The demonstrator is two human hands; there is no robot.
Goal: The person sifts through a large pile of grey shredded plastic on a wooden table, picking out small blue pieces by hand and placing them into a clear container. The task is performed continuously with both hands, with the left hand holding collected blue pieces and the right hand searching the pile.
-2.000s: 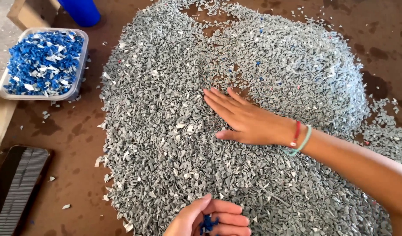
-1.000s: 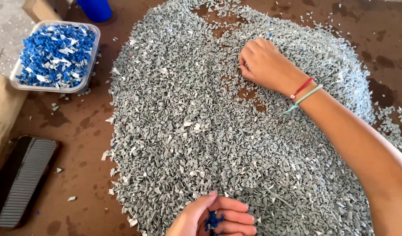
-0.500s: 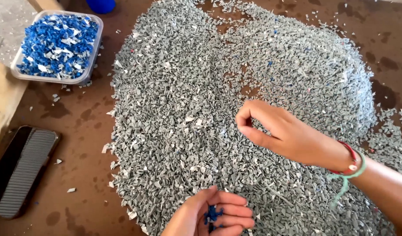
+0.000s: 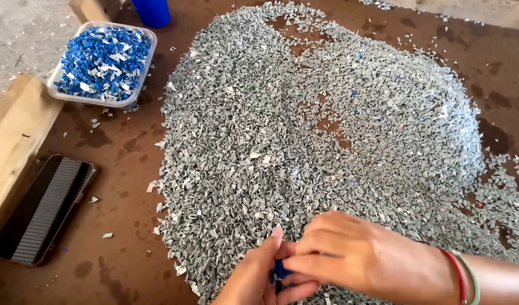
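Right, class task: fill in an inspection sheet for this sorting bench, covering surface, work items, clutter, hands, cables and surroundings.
Surface: brown board, stained, with stray chips on it.
Work items: wide heap of grey chips spread across the board; blue chips cupped in the left hand; clear tray at top left filled with blue pieces.
Clutter: dark ribbed flat object at the left edge; loose white flakes near it.
Hands: right hand, bands on its wrist, fingertips meeting the left hand over the blue chips.
Cables: nothing seen.
Surroundings: wooden plank along the left; blue container beyond the tray.
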